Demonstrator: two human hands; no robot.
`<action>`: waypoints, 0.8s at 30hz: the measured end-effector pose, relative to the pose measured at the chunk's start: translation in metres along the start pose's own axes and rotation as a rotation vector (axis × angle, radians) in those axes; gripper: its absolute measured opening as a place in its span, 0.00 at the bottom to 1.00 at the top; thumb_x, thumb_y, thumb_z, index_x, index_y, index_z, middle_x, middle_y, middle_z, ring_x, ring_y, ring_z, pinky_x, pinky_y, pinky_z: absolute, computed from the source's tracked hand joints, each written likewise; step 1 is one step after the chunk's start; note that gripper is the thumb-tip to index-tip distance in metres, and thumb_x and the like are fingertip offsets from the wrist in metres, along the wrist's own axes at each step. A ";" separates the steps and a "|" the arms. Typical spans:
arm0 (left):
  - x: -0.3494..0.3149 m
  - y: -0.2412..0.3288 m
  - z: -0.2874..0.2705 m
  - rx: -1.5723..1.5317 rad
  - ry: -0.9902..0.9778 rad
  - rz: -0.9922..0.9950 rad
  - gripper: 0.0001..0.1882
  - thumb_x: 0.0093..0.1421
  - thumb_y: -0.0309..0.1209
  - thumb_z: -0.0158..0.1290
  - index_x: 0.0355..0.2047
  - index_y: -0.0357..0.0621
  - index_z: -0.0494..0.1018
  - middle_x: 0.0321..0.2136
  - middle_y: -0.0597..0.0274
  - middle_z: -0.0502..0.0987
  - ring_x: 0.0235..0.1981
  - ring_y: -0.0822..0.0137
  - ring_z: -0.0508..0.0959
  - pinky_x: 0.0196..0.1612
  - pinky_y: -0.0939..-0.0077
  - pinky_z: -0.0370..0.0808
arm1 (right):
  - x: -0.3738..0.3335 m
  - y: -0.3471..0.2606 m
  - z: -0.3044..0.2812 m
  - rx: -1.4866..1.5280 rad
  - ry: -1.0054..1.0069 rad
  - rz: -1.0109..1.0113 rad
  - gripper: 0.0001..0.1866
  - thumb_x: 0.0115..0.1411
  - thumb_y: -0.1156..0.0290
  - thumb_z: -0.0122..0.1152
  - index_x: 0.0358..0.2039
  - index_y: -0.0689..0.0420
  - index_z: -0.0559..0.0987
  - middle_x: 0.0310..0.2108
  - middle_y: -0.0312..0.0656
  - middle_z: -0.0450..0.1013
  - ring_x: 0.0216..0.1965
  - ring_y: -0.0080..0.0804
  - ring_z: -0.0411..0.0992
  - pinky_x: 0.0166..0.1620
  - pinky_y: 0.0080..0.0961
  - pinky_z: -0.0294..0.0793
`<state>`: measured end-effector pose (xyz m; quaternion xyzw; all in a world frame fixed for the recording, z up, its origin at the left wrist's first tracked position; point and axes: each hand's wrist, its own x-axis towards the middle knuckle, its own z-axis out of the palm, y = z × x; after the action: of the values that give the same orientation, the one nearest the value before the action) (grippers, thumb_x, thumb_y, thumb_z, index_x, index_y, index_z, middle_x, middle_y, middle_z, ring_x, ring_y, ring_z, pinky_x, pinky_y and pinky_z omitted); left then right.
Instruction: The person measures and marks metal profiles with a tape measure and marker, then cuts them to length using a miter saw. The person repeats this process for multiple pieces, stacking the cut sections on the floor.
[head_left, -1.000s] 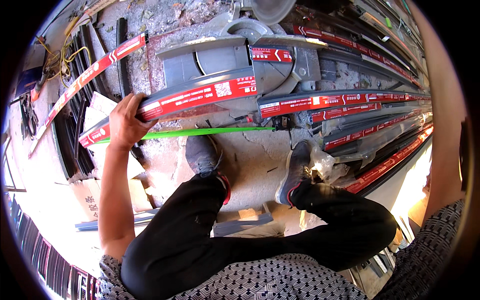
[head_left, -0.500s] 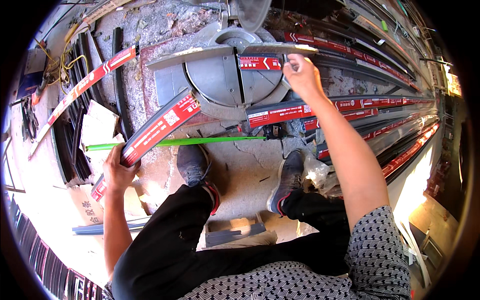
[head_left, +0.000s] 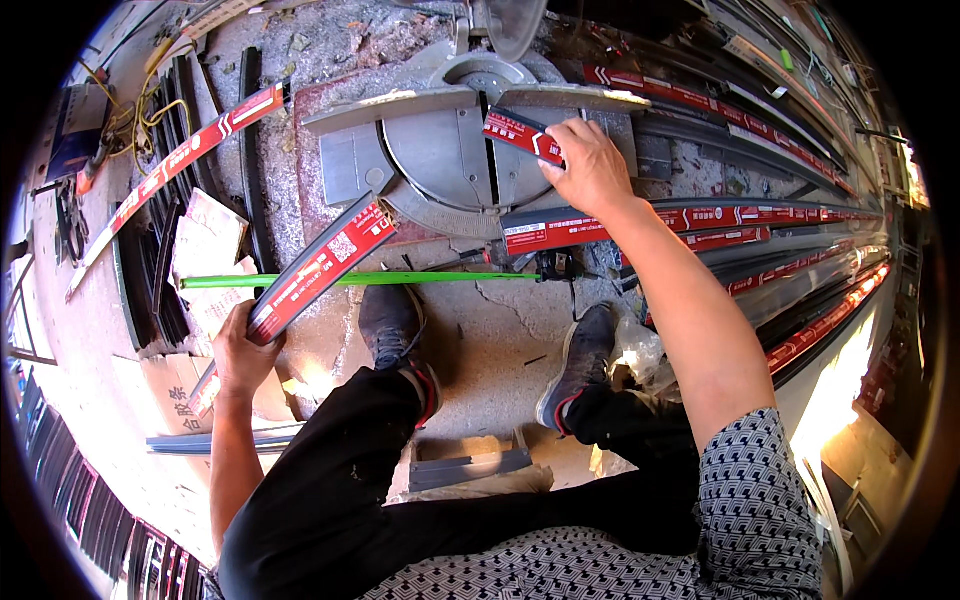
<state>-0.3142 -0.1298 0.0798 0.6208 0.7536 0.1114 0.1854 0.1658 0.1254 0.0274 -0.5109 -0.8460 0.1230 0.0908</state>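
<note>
The right hand (head_left: 588, 165) is gripping one end of a short profile (head_left: 518, 134), probably stiff; the left hand (head_left: 245, 355), a longer profile (head_left: 322, 266).

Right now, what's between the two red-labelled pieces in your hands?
The head view shows the saw's round grey table between the short piece and the longer strip.

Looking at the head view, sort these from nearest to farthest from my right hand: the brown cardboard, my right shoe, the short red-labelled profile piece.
1. Short red-labelled profile piece: held in your right hand.
2. Right shoe: below the hand in the picture.
3. Brown cardboard: farthest, at lower left.
</note>
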 end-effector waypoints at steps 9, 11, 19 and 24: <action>-0.007 0.001 -0.002 -0.026 -0.043 -0.047 0.27 0.51 0.32 0.72 0.49 0.36 0.75 0.38 0.43 0.82 0.38 0.47 0.84 0.43 0.61 0.80 | -0.006 0.012 -0.012 -0.087 -0.115 -0.168 0.21 0.53 0.69 0.74 0.46 0.56 0.75 0.44 0.44 0.73 0.50 0.47 0.73 0.52 0.43 0.76; -0.010 -0.004 0.000 -0.043 -0.043 -0.046 0.26 0.51 0.31 0.71 0.48 0.36 0.75 0.37 0.43 0.82 0.37 0.47 0.84 0.43 0.61 0.80 | -0.007 0.016 -0.015 -0.135 -0.130 -0.189 0.21 0.53 0.70 0.74 0.45 0.55 0.75 0.43 0.43 0.73 0.49 0.47 0.74 0.51 0.45 0.76; -0.018 -0.006 0.006 -0.046 -0.039 -0.104 0.24 0.51 0.32 0.70 0.46 0.39 0.76 0.35 0.47 0.82 0.36 0.48 0.84 0.41 0.62 0.80 | -0.019 0.007 -0.050 0.210 -0.479 0.136 0.15 0.61 0.66 0.67 0.44 0.61 0.77 0.38 0.53 0.78 0.40 0.54 0.78 0.45 0.45 0.76; -0.019 -0.005 0.007 -0.054 -0.090 -0.167 0.24 0.49 0.33 0.70 0.45 0.40 0.76 0.36 0.48 0.82 0.36 0.46 0.83 0.41 0.61 0.80 | -0.059 0.004 -0.069 0.829 -0.554 0.415 0.19 0.66 0.63 0.65 0.49 0.64 0.76 0.34 0.43 0.79 0.30 0.28 0.75 0.35 0.29 0.76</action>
<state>-0.3124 -0.1499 0.0739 0.5551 0.7902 0.0878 0.2444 0.2159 0.0830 0.0898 -0.5371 -0.6000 0.5920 0.0320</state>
